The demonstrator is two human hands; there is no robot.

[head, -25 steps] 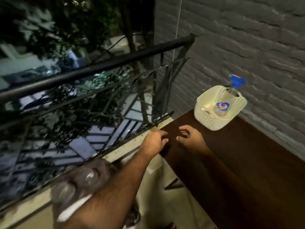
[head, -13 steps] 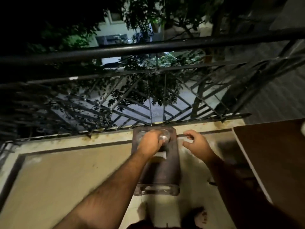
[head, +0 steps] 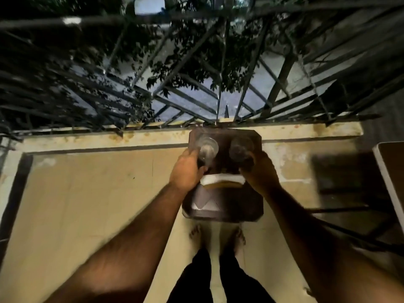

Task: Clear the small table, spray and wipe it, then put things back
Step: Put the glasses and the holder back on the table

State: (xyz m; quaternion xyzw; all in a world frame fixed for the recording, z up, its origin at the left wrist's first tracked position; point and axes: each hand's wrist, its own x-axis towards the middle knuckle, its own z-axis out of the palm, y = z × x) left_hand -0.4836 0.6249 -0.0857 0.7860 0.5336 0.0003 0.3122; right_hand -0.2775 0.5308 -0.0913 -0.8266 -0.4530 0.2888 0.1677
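A small dark brown table (head: pixel 223 206) stands on the balcony floor against the railing. Two clear glasses stand on its far half. My left hand (head: pixel 187 171) grips the left glass (head: pixel 207 147) from the near side. My right hand (head: pixel 259 171) grips the right glass (head: pixel 240 149), which looks darker and blurred. Between my hands lies a white folded cloth or sponge (head: pixel 223 181) on the tabletop. Whether the glasses are lifted off the table I cannot tell.
A black metal railing (head: pixel 218 99) runs across just beyond the small table. A larger brown table (head: pixel 391 167) edges in at the right, with its frame below it. Beige floor tiles (head: pixel 87 204) spread to the left. My bare feet (head: pixel 216 235) stand just before the small table.
The view has swung down onto the small table. My right hand moved from empty air onto the right glass, and my left hand stayed on the left glass.
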